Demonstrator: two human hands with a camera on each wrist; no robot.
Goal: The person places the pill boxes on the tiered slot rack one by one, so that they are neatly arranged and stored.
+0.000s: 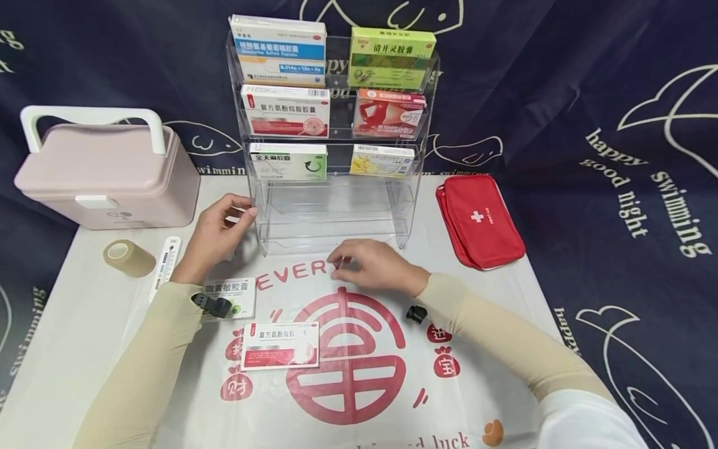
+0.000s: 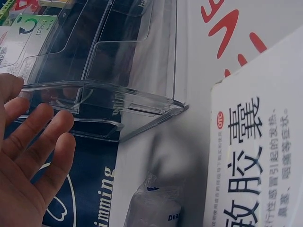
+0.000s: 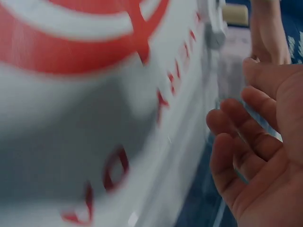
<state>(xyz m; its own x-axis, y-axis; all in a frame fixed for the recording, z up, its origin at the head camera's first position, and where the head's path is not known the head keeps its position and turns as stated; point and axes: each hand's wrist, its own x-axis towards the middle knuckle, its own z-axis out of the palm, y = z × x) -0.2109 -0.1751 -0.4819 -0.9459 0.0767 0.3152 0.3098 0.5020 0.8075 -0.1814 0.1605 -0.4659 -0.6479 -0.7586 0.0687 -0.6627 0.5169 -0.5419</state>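
Note:
A clear acrylic tiered rack (image 1: 342,215) stands at the back of the table, its upper tiers holding several medicine boxes. My left hand (image 1: 219,227) is at the rack's left side, thumb and fingertips right by the edge, fingers loosely bent. In the left wrist view those fingers (image 2: 59,137) are spread beside the clear side panel. In front of the rack's lowest tier, my right hand (image 1: 373,265) hovers with relaxed fingers and nothing in it. A red and white medicine box (image 1: 280,346) lies on the table; another white box (image 1: 238,293) lies partly hidden under the left wrist.
Left of the rack sit a pink case (image 1: 112,168) with a white handle, a tan bandage roll (image 1: 129,257) and a white thermometer-like strip (image 1: 166,262). A small clear plastic bag (image 2: 156,203) lies near the rack. On the right is a red first-aid pouch (image 1: 481,221).

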